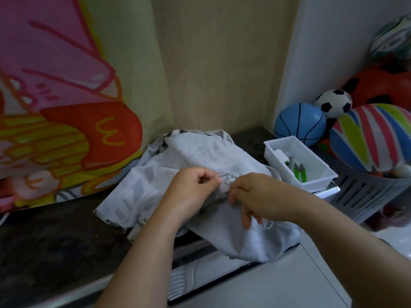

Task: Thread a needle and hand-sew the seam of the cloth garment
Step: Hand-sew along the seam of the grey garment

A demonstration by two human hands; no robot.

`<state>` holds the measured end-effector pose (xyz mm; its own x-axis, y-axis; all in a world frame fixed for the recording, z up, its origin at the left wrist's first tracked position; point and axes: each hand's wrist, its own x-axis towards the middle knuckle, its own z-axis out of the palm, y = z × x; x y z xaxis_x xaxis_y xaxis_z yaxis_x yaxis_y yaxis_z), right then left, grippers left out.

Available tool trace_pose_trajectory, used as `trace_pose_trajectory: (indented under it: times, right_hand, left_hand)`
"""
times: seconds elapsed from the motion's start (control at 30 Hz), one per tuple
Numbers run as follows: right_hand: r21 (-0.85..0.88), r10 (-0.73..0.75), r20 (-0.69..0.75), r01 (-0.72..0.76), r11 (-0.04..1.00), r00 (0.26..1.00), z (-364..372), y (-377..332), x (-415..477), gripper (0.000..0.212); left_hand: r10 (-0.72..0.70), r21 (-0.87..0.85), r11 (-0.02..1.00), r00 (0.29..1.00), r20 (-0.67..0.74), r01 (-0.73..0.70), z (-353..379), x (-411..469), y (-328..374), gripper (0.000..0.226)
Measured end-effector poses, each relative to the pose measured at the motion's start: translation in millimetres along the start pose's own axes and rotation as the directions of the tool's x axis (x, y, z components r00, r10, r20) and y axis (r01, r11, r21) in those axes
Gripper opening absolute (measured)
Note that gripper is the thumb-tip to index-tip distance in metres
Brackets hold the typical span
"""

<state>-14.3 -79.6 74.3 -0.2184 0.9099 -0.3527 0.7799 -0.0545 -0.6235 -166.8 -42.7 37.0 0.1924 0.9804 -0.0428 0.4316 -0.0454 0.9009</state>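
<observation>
A pale grey cloth garment (195, 152) lies crumpled on the dark countertop (55, 236), one end hanging over the front edge. My left hand (193, 187) pinches a fold of the cloth, with a thin needle (220, 175) showing at its fingertips. My right hand (255, 194) sits just to the right, fingers curled and pinching the cloth and white thread (265, 224), which loops out below the palm. The two hands nearly touch over the seam.
A white plastic tray (318, 181) holding green-handled snips (299, 172) and a white spool stands right of the cloth. Behind it a grey slatted basket (364, 196) holds several balls. A colourful cartoon curtain (55, 107) hangs at the left.
</observation>
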Motion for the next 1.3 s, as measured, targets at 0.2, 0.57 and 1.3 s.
trace_pose_trajectory:
  times: [0.2,0.57,1.3]
  right_hand:
    - [0.006,0.001,-0.053,-0.001,1.000,0.999,1,1,0,0.020]
    - [0.240,-0.017,-0.228,0.073,0.968,0.974,6,5,13,0.019]
    - [0.448,0.049,-0.341,0.117,0.886,0.939,-15,21,13,0.027]
  left_hand:
    - [0.135,0.097,0.987,0.990,-0.043,-0.130,4,-1,2,0.014]
    - [0.219,0.115,0.972,0.966,-0.141,-0.203,10,0,5,0.016]
    - [0.097,-0.151,0.983,0.993,-0.066,-0.106,-2,-4,10,0.016]
